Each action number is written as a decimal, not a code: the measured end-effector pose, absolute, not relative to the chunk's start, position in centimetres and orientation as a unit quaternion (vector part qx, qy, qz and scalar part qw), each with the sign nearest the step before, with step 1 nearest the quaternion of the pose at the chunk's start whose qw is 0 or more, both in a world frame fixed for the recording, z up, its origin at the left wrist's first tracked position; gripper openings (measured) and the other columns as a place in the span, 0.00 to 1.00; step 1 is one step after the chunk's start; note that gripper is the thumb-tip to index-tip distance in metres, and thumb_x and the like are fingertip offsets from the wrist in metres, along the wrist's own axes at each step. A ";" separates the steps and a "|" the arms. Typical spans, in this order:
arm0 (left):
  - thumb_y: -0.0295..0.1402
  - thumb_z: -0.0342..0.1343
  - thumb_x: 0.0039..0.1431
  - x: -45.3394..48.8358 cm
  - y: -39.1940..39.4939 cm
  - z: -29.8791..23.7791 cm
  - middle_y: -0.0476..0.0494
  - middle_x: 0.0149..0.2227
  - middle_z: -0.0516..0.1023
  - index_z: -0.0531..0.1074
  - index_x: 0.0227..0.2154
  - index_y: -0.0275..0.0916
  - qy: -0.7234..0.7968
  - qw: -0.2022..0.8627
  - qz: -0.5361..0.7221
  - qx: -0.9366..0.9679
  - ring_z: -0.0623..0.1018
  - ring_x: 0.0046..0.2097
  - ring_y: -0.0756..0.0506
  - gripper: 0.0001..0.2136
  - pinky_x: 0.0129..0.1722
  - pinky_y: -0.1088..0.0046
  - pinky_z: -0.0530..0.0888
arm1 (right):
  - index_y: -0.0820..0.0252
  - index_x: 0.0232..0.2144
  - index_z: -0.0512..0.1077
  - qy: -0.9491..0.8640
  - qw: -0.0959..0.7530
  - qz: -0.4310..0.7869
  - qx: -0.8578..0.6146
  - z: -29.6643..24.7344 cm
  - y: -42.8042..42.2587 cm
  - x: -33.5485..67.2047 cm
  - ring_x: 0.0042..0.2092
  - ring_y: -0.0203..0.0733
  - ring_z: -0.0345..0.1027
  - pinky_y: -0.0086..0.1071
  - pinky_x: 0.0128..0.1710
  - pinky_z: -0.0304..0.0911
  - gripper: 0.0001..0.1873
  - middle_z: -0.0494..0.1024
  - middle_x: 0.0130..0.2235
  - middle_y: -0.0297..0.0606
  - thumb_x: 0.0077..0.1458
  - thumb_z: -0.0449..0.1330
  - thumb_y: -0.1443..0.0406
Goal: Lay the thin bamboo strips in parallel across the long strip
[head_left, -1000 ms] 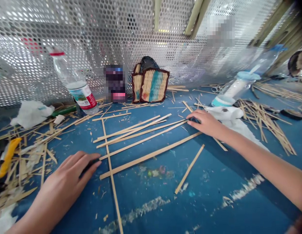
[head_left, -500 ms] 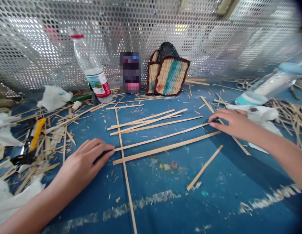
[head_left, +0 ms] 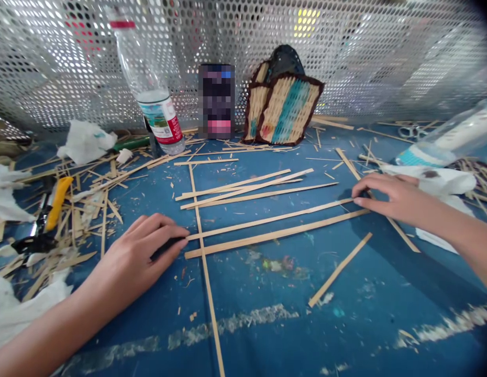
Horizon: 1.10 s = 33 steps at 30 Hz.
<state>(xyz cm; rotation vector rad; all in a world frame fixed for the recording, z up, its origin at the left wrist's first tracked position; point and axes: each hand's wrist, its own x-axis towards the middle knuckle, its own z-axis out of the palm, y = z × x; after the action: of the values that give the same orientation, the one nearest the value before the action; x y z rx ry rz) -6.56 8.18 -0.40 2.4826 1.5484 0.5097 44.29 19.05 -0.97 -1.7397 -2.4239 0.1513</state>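
Several long bamboo strips lie across the blue table (head_left: 267, 324). My left hand (head_left: 137, 254) rests flat with its fingers stretched out, and its fingertips touch the left end of one thin strip (head_left: 267, 220). My right hand (head_left: 388, 196) lies palm down at the right end of that same strip, its fingertips on the end. A wider strip (head_left: 275, 235) runs just below and parallel. One long thin strip (head_left: 206, 283) crosses both, running towards me. A few more strips (head_left: 247, 189) lie behind.
A perforated metal wall (head_left: 385, 52) closes the back. Against it stand a plastic bottle (head_left: 157, 104), a blurred box (head_left: 216, 99) and a woven piece (head_left: 283, 110). A yellow-handled tool (head_left: 57, 201), scraps and tissue (head_left: 86, 141) crowd the left. White cloth (head_left: 435, 180) and a tipped bottle (head_left: 443, 141) lie right.
The view has swung, so the table's objects sit further right and higher in the picture. Both hands stay at the ends of the same strip.
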 end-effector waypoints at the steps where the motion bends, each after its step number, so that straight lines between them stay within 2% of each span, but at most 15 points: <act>1: 0.44 0.49 0.69 -6.5 8.2 -0.4 0.46 0.44 0.76 0.76 0.43 0.46 0.521 0.087 0.171 0.832 0.74 0.46 0.44 0.13 0.48 0.65 0.70 | 0.51 0.31 0.71 -0.807 0.074 0.051 -0.583 -0.9 19.0 44.2 0.46 0.56 0.70 0.56 0.54 0.51 0.21 0.77 0.41 0.43 0.56 0.49 0.44; 5: 0.42 0.49 0.69 -6.5 8.1 -0.3 0.47 0.44 0.76 0.76 0.42 0.46 0.516 0.084 0.186 0.832 0.74 0.45 0.44 0.12 0.48 0.66 0.69 | 0.51 0.30 0.71 -0.803 0.068 0.061 -0.588 -0.6 18.8 43.8 0.47 0.57 0.71 0.58 0.55 0.50 0.25 0.78 0.40 0.43 0.56 0.47 0.40; 11: 0.41 0.51 0.69 -6.5 8.1 -0.2 0.48 0.43 0.76 0.75 0.42 0.46 0.506 0.076 0.197 0.836 0.75 0.44 0.44 0.10 0.46 0.67 0.69 | 0.50 0.31 0.71 -0.800 0.069 0.053 -0.594 -0.7 18.7 43.7 0.45 0.57 0.72 0.62 0.56 0.49 0.25 0.79 0.40 0.41 0.56 0.46 0.40; 16: 0.41 0.51 0.68 -6.5 8.0 -0.2 0.47 0.43 0.76 0.76 0.42 0.46 0.513 0.073 0.192 0.834 0.75 0.45 0.44 0.10 0.46 0.67 0.70 | 0.49 0.33 0.71 -0.807 0.066 0.051 -0.585 -0.9 18.5 44.1 0.46 0.56 0.72 0.62 0.56 0.50 0.25 0.79 0.40 0.39 0.58 0.47 0.41; 25: 0.41 0.51 0.68 -6.8 7.8 -0.3 0.46 0.45 0.75 0.75 0.42 0.46 0.513 0.078 0.181 0.835 0.74 0.46 0.43 0.10 0.48 0.65 0.70 | 0.48 0.30 0.72 -0.793 0.092 0.060 -0.599 -0.8 18.5 43.7 0.43 0.55 0.74 0.61 0.54 0.54 0.29 0.80 0.37 0.38 0.54 0.47 0.35; 30: 0.41 0.51 0.68 -6.8 7.7 -0.2 0.46 0.45 0.76 0.76 0.42 0.46 0.514 0.086 0.182 0.834 0.74 0.46 0.43 0.10 0.48 0.65 0.70 | 0.49 0.31 0.73 -0.787 0.093 0.070 -0.605 -0.5 18.4 43.4 0.43 0.56 0.74 0.63 0.56 0.51 0.28 0.80 0.37 0.38 0.54 0.48 0.36; 33: 0.42 0.49 0.67 -7.0 7.7 -0.3 0.46 0.45 0.76 0.75 0.42 0.48 0.517 0.092 0.191 0.829 0.75 0.46 0.42 0.11 0.47 0.65 0.71 | 0.49 0.31 0.73 -0.787 0.092 0.064 -0.606 -0.5 18.4 43.3 0.42 0.55 0.74 0.61 0.55 0.54 0.27 0.80 0.37 0.39 0.56 0.48 0.39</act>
<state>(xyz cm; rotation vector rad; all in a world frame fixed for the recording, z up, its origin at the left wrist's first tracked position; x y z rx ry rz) -6.99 7.71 -0.34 2.4640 1.5351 0.5689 43.30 18.36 -0.47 -1.8004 -2.3375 0.1907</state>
